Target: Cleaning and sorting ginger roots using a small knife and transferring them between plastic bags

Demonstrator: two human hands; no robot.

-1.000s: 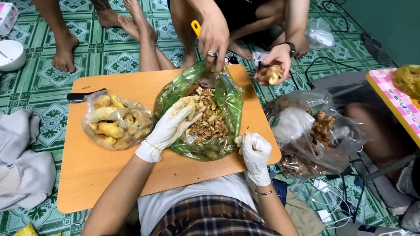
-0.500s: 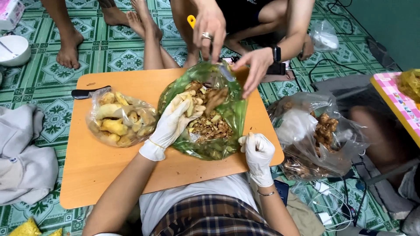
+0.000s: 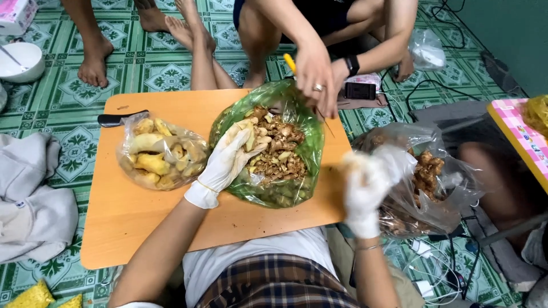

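Observation:
My left hand [image 3: 228,159], in a white glove, rests inside the open green plastic bag [image 3: 297,171] of brown ginger scraps [image 3: 279,157] and holds a pale peeled piece against its fingers. My right hand [image 3: 368,182], also gloved and blurred, hangs off the table's right edge beside a clear bag of unpeeled ginger [image 3: 428,171]; its grip is not readable. Another person's hand [image 3: 314,77] with a ring and a yellow-handled tool [image 3: 290,61] holds the green bag's far rim.
A clear bag of peeled yellow ginger [image 3: 160,157] lies on the low orange table [image 3: 148,228], with a black-handled knife [image 3: 117,118] behind it. Bare legs and feet sit across the table. A white bowl [image 3: 20,60], grey cloth [image 3: 31,205] and cables [image 3: 434,274] lie on the green tiled floor.
My right hand has lifted off the table edge and swung right toward the clear bag of unpeeled ginger. The other person's hands have shifted on the green bag's rim.

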